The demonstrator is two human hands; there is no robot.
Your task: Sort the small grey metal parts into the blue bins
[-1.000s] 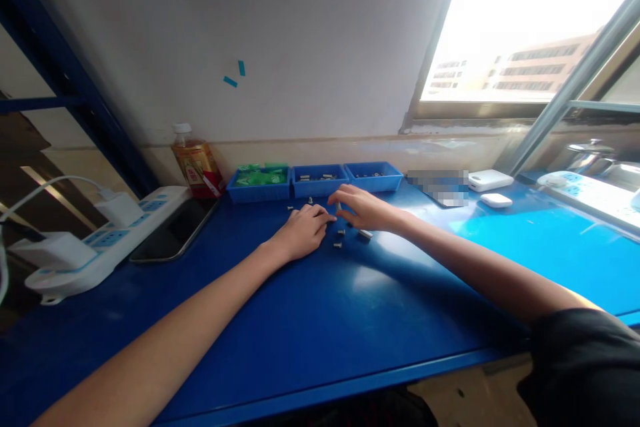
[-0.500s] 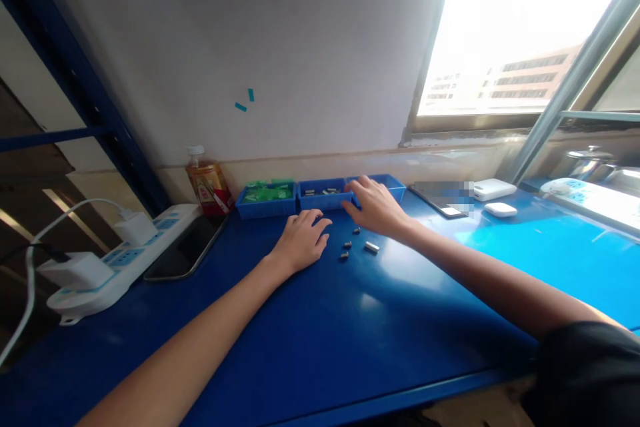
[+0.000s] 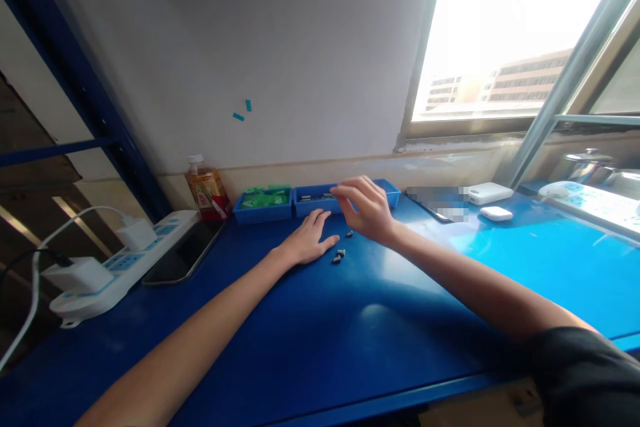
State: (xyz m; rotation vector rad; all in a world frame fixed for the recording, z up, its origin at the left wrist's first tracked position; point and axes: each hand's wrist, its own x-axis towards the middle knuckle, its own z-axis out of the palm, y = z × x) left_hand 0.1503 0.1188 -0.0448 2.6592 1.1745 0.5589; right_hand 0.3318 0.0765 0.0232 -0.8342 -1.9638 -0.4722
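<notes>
Screws (image 3: 341, 253), small, silvery-grey, short, on the tabletop between the two hands: two lying close together near the left thumb, one farther back by the right wrist; fine detail too small to read. Left hand (image 3: 309, 240) palm down on the table, fingers extended, thumb out toward the screws, nothing seen in grasp. Right hand (image 3: 369, 209) raised, fingers bent toward the thumb; can't make out if anything is pinched.

Behind, row of blue bins: left bin (image 3: 263, 214) with green packets, middle bin (image 3: 306, 209) with metal parts, right bin (image 3: 393, 196) mostly hidden by the right hand.

Tabletop (image 3: 280, 347) glossy blue, dark in front, bright glare at right. Left side: dark phone (image 3: 185, 253), white power strip (image 3: 83, 305) with plugs, bottle (image 3: 206, 190) with white cap. Right side: two white cases (image 3: 490, 193). Plain pale wall (image 3: 300, 33), two teal tape bits, window (image 3: 490, 13) with buildings outside.
</notes>
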